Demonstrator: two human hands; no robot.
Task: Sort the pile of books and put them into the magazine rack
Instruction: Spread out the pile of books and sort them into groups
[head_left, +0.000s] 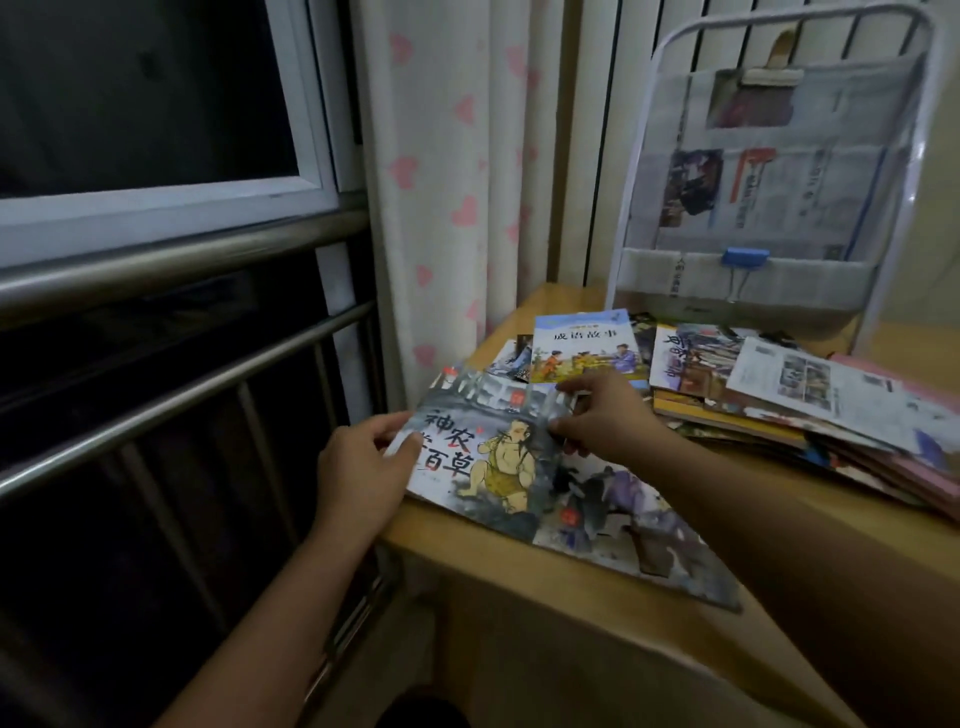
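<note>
Glossy paper books (483, 457), wood table (571, 623), metal rack (623, 218).

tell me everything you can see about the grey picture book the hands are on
The grey picture book is a thin, glossy softcover with an ink-wash style cover: a seated figure in yellow and large black and red Chinese characters. It lies flat at the near left corner of the wooden table, on top of another illustrated book. The left hand grips its left edge, thumb on the cover; the right hand pinches its upper right part.
</note>
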